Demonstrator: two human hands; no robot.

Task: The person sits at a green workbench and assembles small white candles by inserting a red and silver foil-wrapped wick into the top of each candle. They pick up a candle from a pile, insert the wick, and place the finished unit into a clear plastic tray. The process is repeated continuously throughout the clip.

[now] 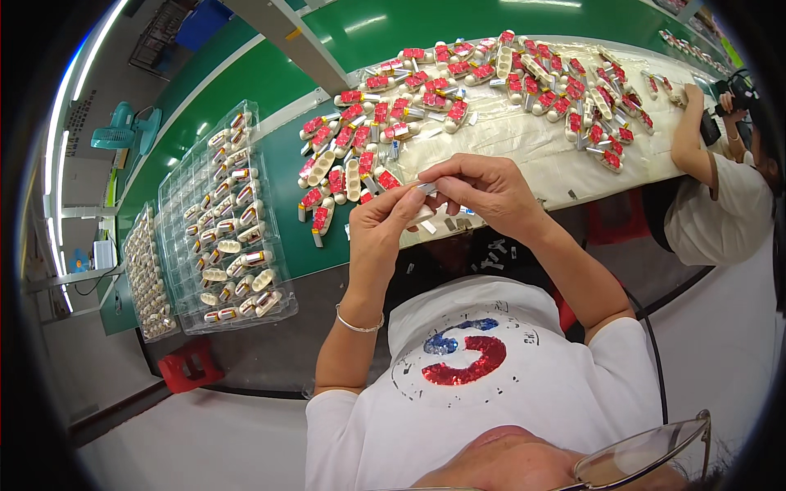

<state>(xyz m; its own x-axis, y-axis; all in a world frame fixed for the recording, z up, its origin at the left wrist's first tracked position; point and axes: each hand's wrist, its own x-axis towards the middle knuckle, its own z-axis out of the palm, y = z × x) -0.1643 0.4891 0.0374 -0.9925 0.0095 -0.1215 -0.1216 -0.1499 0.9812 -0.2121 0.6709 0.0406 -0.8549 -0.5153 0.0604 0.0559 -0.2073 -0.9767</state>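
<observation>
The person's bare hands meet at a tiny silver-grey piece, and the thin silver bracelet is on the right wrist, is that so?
Nope: the head view shows the thin silver bracelet on the left wrist. The bare left hand and bare right hand do meet at that tiny silver-grey piece.

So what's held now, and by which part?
A small silvery piece, between the fingertips of the left hand and right hand; they hide its grip points. Whether the pale piece below is held too can't be told.

Tube lights [100, 51] shine at left, with a teal fan [119, 128], green worktable [309, 255], red stool [190, 367] and pale floor [221, 438].
</observation>
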